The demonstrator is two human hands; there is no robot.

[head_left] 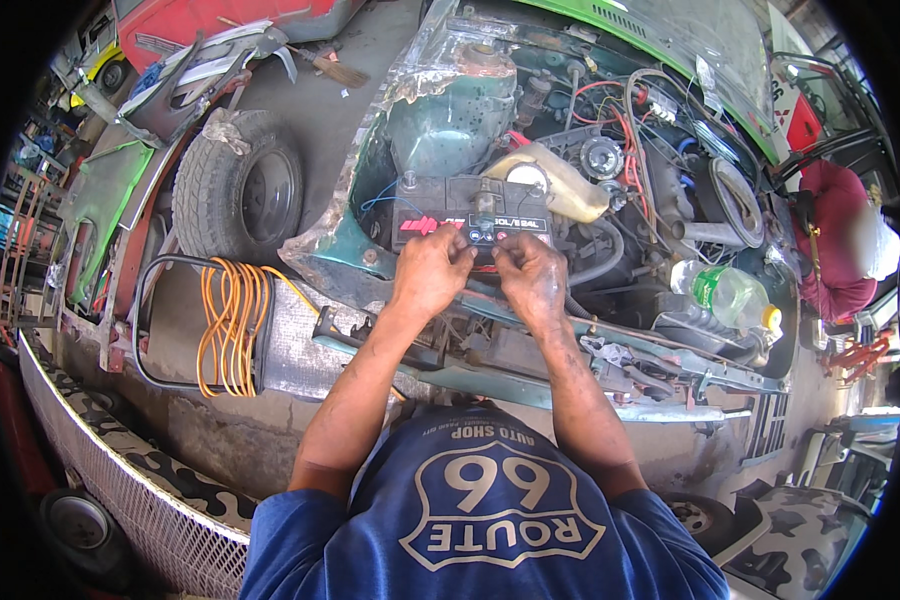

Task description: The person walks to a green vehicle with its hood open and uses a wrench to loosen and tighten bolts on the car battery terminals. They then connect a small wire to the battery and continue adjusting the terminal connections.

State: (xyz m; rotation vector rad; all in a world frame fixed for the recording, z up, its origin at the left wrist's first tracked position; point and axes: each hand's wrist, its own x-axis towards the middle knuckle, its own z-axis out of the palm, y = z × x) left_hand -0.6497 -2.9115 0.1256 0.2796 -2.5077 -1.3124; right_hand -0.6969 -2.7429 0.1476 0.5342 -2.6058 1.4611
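A black car battery (430, 192) sits in the open engine bay, with a metal clamp piece (485, 205) across its top middle. At its front edge, my left hand (435, 265) has thumb and fingers pinched together. My right hand (530, 275) is closed in the same way just beside it, a small gap between the two. What the fingertips hold, if anything, is too small to make out. A bit of red wire shows low between the hands. A thin blue wire (378, 200) loops out at the battery's left side.
Right of the battery are a yellowed plastic reservoir (560, 185), loose red wires (630, 150) and a clear bottle (725, 297) with a yellow cap. A tyre (238, 185) and a coiled orange cord (232, 325) stand at left. Another person in maroon clothing (835, 240) is at far right.
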